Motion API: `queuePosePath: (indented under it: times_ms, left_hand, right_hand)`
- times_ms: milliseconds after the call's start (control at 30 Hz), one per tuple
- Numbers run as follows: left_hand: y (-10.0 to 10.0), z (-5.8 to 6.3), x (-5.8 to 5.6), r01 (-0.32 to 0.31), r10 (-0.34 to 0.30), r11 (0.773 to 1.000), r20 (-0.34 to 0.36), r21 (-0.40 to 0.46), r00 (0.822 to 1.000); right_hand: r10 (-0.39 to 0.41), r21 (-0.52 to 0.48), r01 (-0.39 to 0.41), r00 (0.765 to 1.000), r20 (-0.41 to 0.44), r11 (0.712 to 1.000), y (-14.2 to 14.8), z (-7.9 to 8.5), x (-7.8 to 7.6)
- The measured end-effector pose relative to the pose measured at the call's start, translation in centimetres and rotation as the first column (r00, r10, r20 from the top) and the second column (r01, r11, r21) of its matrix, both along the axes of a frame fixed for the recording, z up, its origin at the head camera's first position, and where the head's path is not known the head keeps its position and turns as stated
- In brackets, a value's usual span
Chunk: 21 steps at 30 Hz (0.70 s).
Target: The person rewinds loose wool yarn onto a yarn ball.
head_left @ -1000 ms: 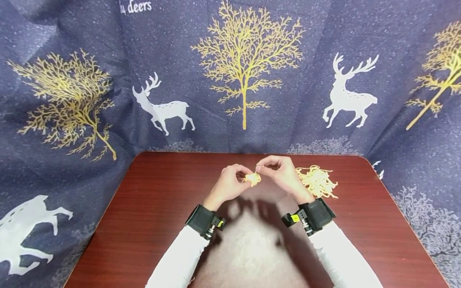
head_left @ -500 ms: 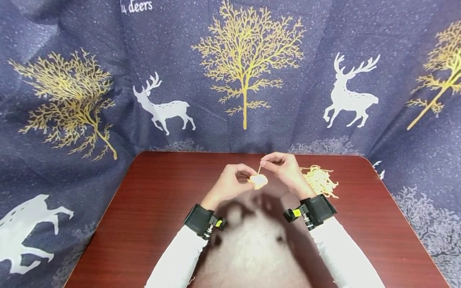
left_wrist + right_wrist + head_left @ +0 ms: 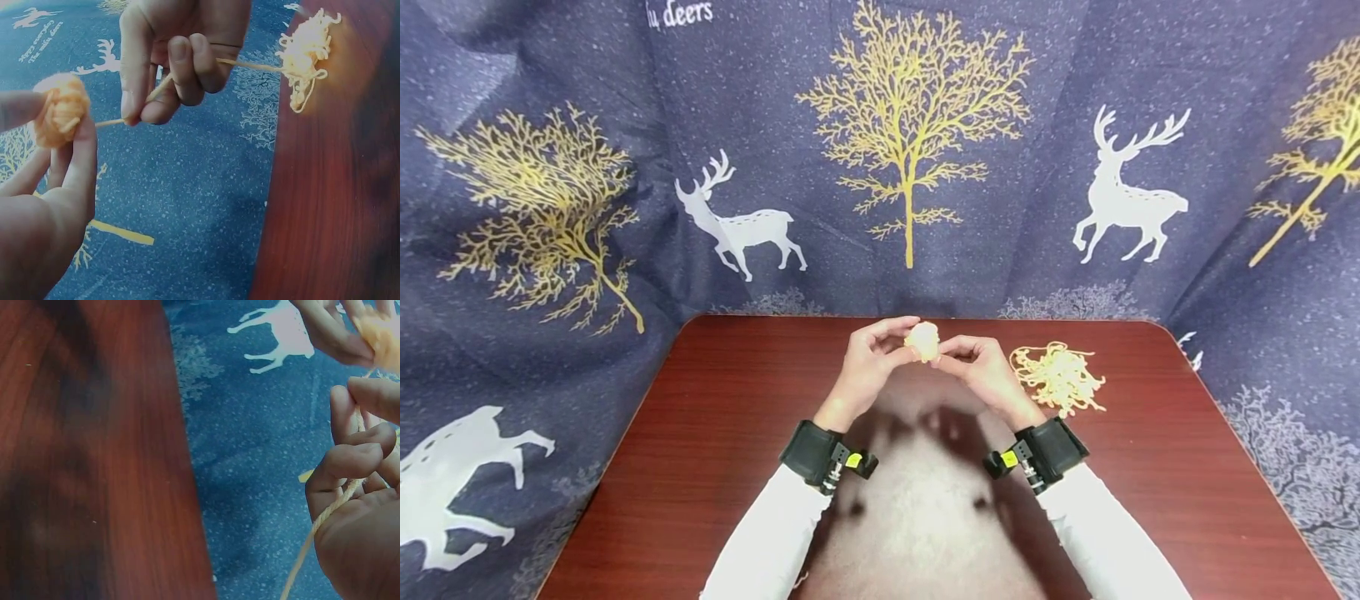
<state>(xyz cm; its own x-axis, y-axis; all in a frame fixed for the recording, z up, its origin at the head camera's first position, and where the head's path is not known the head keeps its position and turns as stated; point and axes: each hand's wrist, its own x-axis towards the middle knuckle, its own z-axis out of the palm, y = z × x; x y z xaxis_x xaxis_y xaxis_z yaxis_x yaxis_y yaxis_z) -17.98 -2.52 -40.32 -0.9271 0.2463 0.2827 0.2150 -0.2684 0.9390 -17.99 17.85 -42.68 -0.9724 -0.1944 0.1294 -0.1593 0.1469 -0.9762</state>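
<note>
A small ball of pale yellow yarn is held up over the table's far part by my left hand. In the left wrist view, thumb and fingers grip the wound yarn ball from both sides. Just right of it, my right hand pinches the yarn strand between thumb and forefinger. From there the strand passes through the curled fingers and across the palm. It leads back to a loose, tangled yarn heap on the table.
The tangled yarn heap lies on the red-brown wooden table, right of my right hand. A dark blue cloth printed with deer and trees hangs behind the table and at both sides. Wrist straps with cameras sit on both arms.
The right hand drew the strand up above the ball, then came back down beside it. The left hand has raised and turned the ball, which now sits higher and farther from me.
</note>
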Motion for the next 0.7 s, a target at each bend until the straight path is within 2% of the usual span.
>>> queuePosePath:
  times_ms: [167,400,533,700]
  left_hand:
    - [0.4,0.1,0.1,-0.083,0.082,0.997,0.046,0.008,0.996]
    - [1.1,-0.3,0.3,-0.239,0.242,0.967,0.019,-0.087,0.970]
    - [1.2,-0.8,0.4,-0.278,0.281,0.948,-0.003,-0.154,0.960]
    - [1.2,-1.1,0.6,-0.290,0.284,0.927,-0.057,-0.238,0.957]
  right_hand:
    - [0.034,0.008,-0.034,0.999,-0.021,0.999,-0.6,-0.1,0.8]
    - [0.044,0.043,-0.042,0.998,-0.050,0.998,-1.1,0.5,1.6]
    - [0.038,0.051,-0.035,0.997,-0.065,0.998,-0.9,0.8,1.8]
    - [0.031,0.051,-0.026,0.995,-0.094,0.998,-0.3,1.3,1.8]
